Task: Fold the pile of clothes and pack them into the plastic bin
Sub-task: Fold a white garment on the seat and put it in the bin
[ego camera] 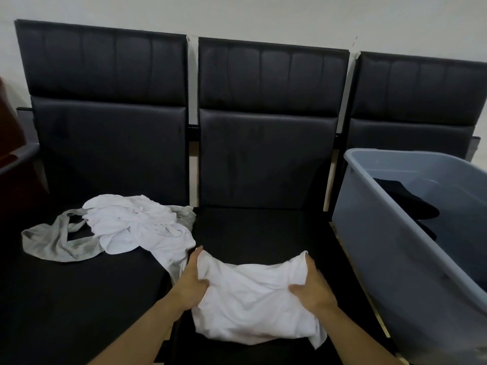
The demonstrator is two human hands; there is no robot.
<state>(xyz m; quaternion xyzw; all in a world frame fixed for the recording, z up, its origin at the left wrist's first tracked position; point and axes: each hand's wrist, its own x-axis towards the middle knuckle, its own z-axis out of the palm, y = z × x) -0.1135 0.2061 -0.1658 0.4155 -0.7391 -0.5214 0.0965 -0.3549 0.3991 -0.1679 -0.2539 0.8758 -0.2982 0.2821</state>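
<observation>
White shirt being folded on the middle seat

White cotton shirt (pixel 253 306) is lying bunched on the middle seat (pixel 258 233); the left hand (pixel 193 280) and right hand (pixel 313 285) are each pinching an edge in a curled grip. Next, I'd judge, they are needing to smooth and fold it for the plastic bin (pixel 390 233) alongside, while the pile (pixel 126 227) is waiting leftward

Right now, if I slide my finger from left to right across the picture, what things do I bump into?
Grey garment → white clothes pile → left hand → white shirt being folded → right hand → plastic bin, dark clothes inside.
</observation>
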